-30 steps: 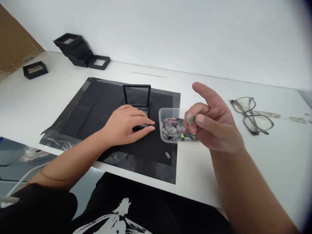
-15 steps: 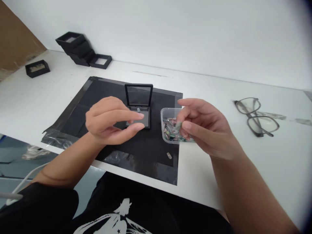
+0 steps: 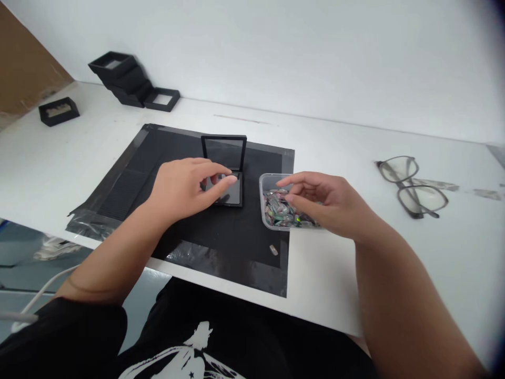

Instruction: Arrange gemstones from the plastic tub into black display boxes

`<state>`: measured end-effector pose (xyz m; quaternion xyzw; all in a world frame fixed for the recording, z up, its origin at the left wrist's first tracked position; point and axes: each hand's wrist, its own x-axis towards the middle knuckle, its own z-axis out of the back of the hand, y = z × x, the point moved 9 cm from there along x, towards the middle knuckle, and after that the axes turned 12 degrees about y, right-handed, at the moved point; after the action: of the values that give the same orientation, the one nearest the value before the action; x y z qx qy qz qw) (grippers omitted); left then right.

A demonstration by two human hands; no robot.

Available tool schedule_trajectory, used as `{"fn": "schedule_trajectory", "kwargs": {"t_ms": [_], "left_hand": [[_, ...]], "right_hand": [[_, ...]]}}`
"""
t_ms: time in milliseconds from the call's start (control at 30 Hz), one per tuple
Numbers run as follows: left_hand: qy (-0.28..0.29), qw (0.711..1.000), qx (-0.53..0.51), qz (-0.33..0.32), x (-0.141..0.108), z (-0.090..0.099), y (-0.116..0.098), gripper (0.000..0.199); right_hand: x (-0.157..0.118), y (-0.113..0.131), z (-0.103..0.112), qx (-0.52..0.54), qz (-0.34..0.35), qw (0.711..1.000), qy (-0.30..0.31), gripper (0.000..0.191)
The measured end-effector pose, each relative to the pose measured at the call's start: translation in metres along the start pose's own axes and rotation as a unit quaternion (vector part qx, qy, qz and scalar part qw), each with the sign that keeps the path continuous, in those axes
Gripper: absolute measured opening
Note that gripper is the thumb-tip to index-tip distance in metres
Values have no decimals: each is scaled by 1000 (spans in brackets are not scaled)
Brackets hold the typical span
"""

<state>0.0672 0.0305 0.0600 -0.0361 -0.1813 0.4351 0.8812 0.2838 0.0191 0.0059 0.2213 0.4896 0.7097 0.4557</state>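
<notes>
My left hand (image 3: 189,187) reaches over a small black case (image 3: 235,199), thumb and index finger slightly apart near its back edge. The case stands open, its clear-windowed lid (image 3: 224,151) upright. Part of a small pale nail-shaped piece (image 3: 221,177) shows between my left fingers; whether they touch it I cannot tell. My right hand (image 3: 325,202) hovers over the right side of a clear plastic tub (image 3: 262,210), fingers apart, with nothing visible in them. Several glossy, coloured nail-shaped pieces (image 3: 282,210) fill the tub. A single pale piece (image 3: 273,250) lies on the black mat (image 3: 221,247).
At the back left stands a stack of black cases (image 3: 124,79), with another case (image 3: 162,100) beside it and one (image 3: 59,111) farther left. Eyeglasses (image 3: 412,184) lie on the white table (image 3: 319,273) at right. A white wall rises behind.
The greenish piece in my right fingers is no longer seen there; that hand has lowered and opened over the tub. My left hand has moved slightly right, its fingertips now at the case's back.
</notes>
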Motion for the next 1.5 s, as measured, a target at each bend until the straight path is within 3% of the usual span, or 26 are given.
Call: {"fn": "schedule_trajectory", "kwargs": {"t_ms": [200,333,567,733,1033,1100,1167,1233,1333,1433,1500], "left_hand": [[146,981,91,87,2,-37,29,38],[208,965,98,124,1,-47,32,38],[218,959,82,159,7,-57,33,42],[203,963,56,171,11,-60,37,32],[187,971,53,136,16,-59,35,32],[166,979,14,118,16,-53,35,29],[142,982,-93,81,15,-46,31,29],[113,960,-255,22,13,-37,22,31],[67,881,-464,-61,7,-20,6,32],[51,814,-565,-122,-1,-7,-12,23],[48,787,-597,-148,-6,-1,-22,18]], "right_hand": [[3,-10,-2,-4,-19,1000,11,28],[4,-9,-2,4,-14,1000,12,29],[5,-10,-6,-7,-33,999,17,31],[5,-13,-6,-14,-36,999,20,34],[5,-14,-7,-15,-42,999,21,35],[5,-15,-7,-11,-42,999,19,36],[5,-15,-7,-10,-44,999,20,36],[6,-15,-8,-15,-47,998,24,36],[6,-17,-8,-20,-56,998,26,37],[6,-20,-7,-17,-62,998,24,38],[6,-23,-7,-14,-65,997,26,38]]}}
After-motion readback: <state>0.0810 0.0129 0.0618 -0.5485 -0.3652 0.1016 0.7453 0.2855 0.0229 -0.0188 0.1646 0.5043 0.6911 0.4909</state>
